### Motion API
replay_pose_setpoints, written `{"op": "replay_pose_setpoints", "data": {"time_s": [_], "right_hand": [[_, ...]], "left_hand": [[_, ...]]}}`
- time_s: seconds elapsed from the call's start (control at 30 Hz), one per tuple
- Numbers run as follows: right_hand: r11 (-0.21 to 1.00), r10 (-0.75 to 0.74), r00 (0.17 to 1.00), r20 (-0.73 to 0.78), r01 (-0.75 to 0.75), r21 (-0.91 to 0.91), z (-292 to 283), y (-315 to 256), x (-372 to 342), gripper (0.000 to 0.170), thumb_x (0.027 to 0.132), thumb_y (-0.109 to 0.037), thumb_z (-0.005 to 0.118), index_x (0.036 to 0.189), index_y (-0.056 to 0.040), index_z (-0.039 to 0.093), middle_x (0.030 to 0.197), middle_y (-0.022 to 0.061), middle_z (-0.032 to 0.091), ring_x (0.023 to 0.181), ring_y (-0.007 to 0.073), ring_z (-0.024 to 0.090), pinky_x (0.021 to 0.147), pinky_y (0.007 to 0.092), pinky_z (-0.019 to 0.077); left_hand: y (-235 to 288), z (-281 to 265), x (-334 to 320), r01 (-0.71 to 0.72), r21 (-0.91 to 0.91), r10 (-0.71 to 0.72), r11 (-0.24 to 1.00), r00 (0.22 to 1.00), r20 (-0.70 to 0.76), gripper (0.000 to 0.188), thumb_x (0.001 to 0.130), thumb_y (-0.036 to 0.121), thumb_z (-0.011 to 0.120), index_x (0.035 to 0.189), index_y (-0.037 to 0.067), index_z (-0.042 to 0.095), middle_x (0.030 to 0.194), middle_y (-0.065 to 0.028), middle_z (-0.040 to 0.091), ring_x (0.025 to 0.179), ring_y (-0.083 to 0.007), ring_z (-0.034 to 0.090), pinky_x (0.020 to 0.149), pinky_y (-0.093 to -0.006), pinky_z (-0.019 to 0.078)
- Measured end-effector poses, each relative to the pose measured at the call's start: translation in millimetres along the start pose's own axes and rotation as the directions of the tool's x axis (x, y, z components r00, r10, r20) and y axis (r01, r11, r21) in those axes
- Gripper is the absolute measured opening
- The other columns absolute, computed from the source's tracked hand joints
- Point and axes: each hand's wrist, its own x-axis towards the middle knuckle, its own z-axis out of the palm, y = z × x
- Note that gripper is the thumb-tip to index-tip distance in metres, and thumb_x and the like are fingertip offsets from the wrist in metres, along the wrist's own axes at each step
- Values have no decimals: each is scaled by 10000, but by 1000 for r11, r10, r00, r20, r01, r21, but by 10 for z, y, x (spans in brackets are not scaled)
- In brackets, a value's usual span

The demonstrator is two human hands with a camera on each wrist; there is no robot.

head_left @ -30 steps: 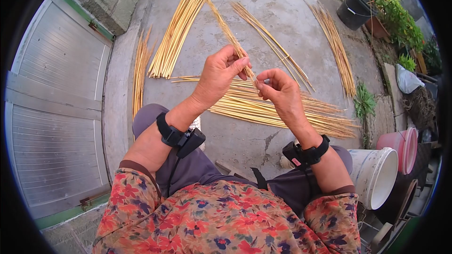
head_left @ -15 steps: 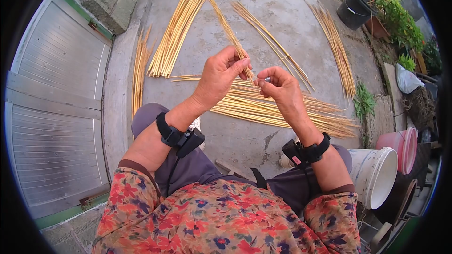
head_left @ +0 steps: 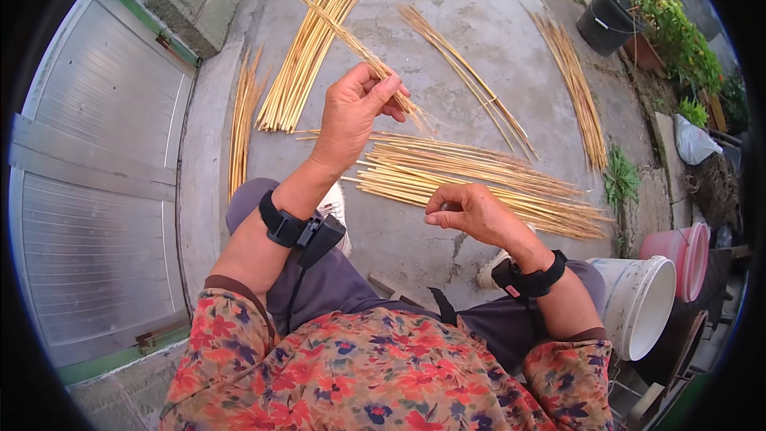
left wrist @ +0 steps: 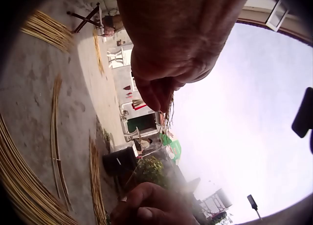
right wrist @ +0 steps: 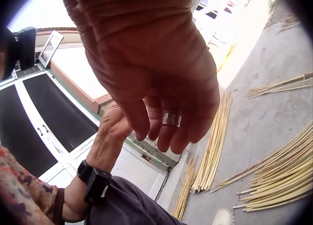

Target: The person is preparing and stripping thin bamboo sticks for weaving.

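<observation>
My left hand (head_left: 349, 121) grips a straw-coloured reed stalk (head_left: 331, 24) near its feathery end, thumb on top. The stalk slants up and away to the left, and wispy fibres (head_left: 416, 116) stick out past the fingers. Lower and to the right, my right hand (head_left: 477, 214) hangs apart from the stalk, over the near bundle of reeds (head_left: 399, 183). Its fingers are loosely bent, with nothing visible between them. A silvery ring-like band (right wrist: 171, 118) circles one finger in the right wrist view.
More reed bundles lie on the concrete: a thick one (head_left: 297, 80) at upper left, a thin one (head_left: 239, 140) by the wall, another (head_left: 576, 92) at right. A few loose stalks (head_left: 467, 72) lie between. White (head_left: 642, 303) and pink buckets (head_left: 688, 259) stand right; a metal door (head_left: 96, 247) left.
My right hand has left the stalk's feathery tip and dropped toward me. My left hand has shifted slightly left, still holding the stalk, whose far end has swung left.
</observation>
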Motion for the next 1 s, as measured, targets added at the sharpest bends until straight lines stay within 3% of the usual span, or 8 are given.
{"op": "replay_pose_setpoints", "data": {"time_s": [0.07,0.1,0.2,0.43,0.5,0.8,1.0], "right_hand": [[935,-29,956,-291,129,331,-88,35,36,114,832,-83,604,919,-19,567,816,40,617,741,104,584,689,215,477],[935,-28,954,-297,130,331,-122,2,45,114,832,-83,604,919,-19,567,816,40,617,741,104,584,689,215,477],[840,-68,871,-487,313,443,-143,-91,67,128,828,-43,589,949,-22,550,873,78,634,795,130,605,717,233,490],[825,-70,825,-560,364,433,-150,-180,68,228,841,-80,572,1043,4,508,906,94,624,813,124,592,739,231,474],[805,30,895,-445,242,542,-139,-223,65,326,834,-104,591,1109,22,469,905,93,623,818,128,590,740,233,469],[749,-69,919,-387,304,588,-102,-143,146,353,820,-69,601,1130,29,464,889,82,622,812,112,590,713,223,475],[735,-37,927,-372,278,619,-93,-174,153,345,814,-64,607,1123,19,478,886,78,623,808,108,589,719,226,479]], "left_hand": [[-19,21,0,1,-16,-1,1000,1000,13,136,895,134,519,925,3,537,818,-67,575,718,-128,575,619,-264,514],[-33,36,2,2,-27,-1,1000,1000,32,134,894,133,520,927,4,536,820,-68,575,722,-129,575,616,-265,513],[-48,112,9,6,-28,-4,1000,998,62,132,895,133,520,931,7,534,823,-69,575,730,-129,575,618,-265,511],[-75,200,-9,32,-21,-29,999,993,117,132,901,136,511,951,15,529,830,-65,579,764,-125,577,656,-259,502],[-87,210,-9,31,-20,-28,999,992,123,130,901,134,510,953,16,529,834,-66,582,763,-124,579,655,-258,504],[-92,216,-31,26,35,-31,999,990,139,124,899,130,510,950,19,531,831,-63,595,742,-121,593,655,-253,511],[-82,186,-35,-1,47,-6,999,991,134,129,901,138,510,948,21,533,828,-58,595,735,-113,593,656,-250,511]]}}
